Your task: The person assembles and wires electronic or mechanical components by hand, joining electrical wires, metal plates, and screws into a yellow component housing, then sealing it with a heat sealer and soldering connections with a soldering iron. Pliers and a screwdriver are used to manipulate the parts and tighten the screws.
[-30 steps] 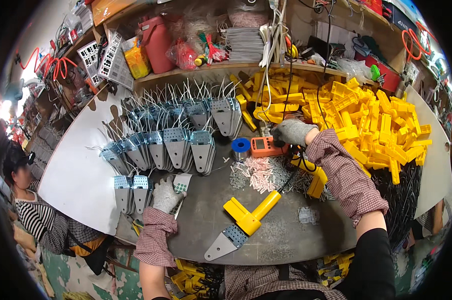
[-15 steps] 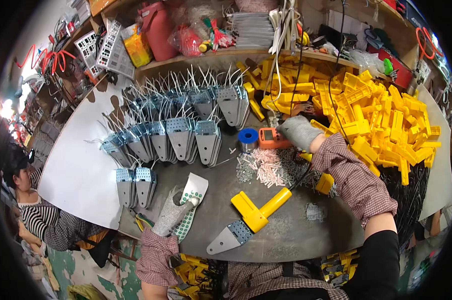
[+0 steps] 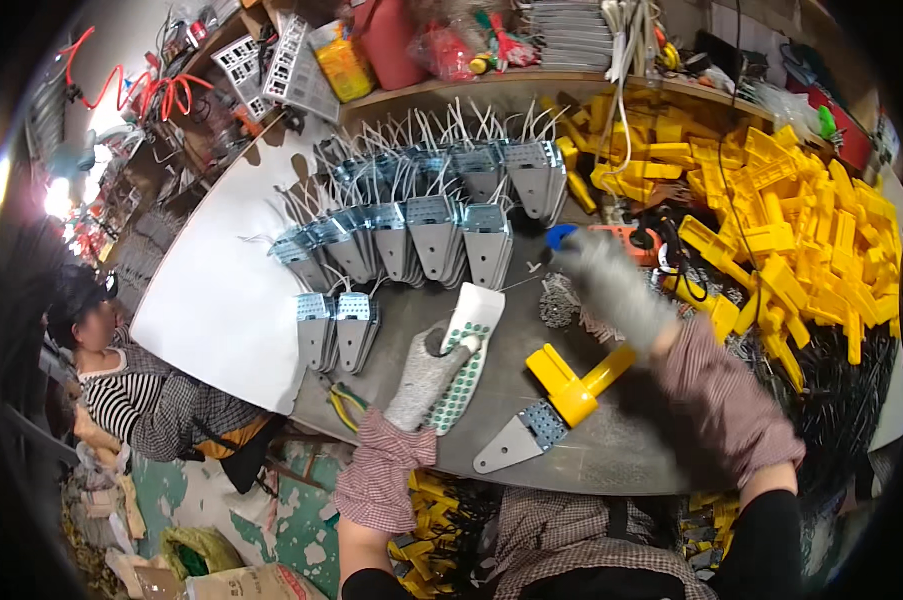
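My left hand (image 3: 417, 385), in a grey knit glove, is closed on a white sticker strip (image 3: 474, 318) with rows of green dots. The thumb lies across the strip's front. Over the far middle of the table, my gloved right hand (image 3: 622, 285) is smeared by motion, so its fingers are unclear. Beside its fingertips shows a blue-topped spool (image 3: 560, 236), partly covered. An orange meter (image 3: 634, 240) sits just behind the hand. In front of me lies a yellow plastic housing (image 3: 570, 392) joined to a grey tapered metal plate (image 3: 512, 442); neither hand touches it.
Rows of grey tapered plates with white wires (image 3: 432, 240) stand at the back left. Yellow housings (image 3: 772, 230) are heaped at the right, near black cables (image 3: 837, 400). Small screws (image 3: 559, 300) lie beside pink pieces. Pliers (image 3: 347, 405) rest at the front left; another person (image 3: 147, 400) sits beyond.
My right hand has left the orange meter and moved toward the blue-topped spool. My left hand still holds the sticker strip. The whole view has shifted.
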### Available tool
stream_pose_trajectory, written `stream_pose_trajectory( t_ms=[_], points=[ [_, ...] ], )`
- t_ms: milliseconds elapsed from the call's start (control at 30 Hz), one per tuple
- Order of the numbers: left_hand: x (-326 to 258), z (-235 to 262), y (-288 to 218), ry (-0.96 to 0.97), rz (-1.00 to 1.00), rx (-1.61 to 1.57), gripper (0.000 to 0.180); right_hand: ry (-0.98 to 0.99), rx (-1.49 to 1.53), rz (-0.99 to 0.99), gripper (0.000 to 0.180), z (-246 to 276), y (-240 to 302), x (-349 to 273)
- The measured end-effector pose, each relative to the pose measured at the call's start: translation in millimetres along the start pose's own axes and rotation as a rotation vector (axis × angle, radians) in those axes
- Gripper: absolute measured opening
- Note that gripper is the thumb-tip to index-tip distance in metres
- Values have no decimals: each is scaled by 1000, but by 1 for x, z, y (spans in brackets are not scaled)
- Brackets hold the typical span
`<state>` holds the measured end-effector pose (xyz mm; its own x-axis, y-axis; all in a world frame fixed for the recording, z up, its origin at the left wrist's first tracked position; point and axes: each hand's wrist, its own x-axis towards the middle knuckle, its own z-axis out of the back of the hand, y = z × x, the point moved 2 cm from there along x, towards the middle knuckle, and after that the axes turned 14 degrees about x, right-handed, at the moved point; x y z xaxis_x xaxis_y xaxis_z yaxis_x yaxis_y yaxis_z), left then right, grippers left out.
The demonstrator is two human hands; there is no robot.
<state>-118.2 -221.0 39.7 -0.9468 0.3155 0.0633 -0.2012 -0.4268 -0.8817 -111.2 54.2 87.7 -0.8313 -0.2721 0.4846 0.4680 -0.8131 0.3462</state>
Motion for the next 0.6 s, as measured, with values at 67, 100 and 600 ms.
stream_pose_trajectory(
  t_ms=[67,100,600],
  points=[
    [-6,-3,-9,64,57,-43,26,-29,352,174,30,-17,63,-13],
    [-6,-7,-8,44,21,-44,25,-25,340,131,26,-30,77,-14],
    [22,-19,-7,37,-227,542,31,-162,394,-87,15,-72,52,-13]
  ],
)
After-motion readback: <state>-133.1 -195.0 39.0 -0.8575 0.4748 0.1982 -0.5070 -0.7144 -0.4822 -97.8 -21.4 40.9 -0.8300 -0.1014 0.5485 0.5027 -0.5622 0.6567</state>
